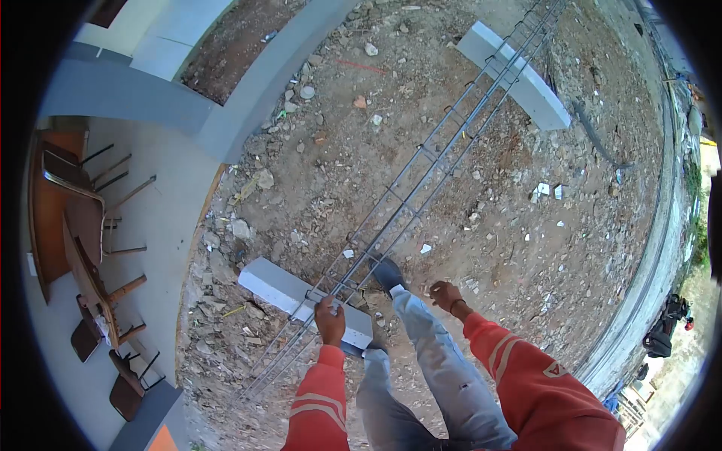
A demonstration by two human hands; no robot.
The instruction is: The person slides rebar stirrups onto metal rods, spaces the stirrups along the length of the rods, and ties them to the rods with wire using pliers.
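A long rebar cage (406,201) of lengthwise bars and square stirrups runs diagonally across the ground. It rests on a grey block (272,286) near my feet and on a second block (514,71) farther off. My left hand (329,322) is closed at the cage, above the near block. A small pale bit shows at its fingertips, too small to name. Apart from the cage, my right hand (447,295) hangs over the dirt to the right of my shoe (386,273). Its fingers are curled, and whatever they may hold cannot be made out.
Rubble and broken stones cover the dirt ground (526,248). On the left, chairs (75,177) and a wooden table (90,274) stand on a smooth floor beside a grey low wall (256,83). A motorcycle (665,327) is at the far right.
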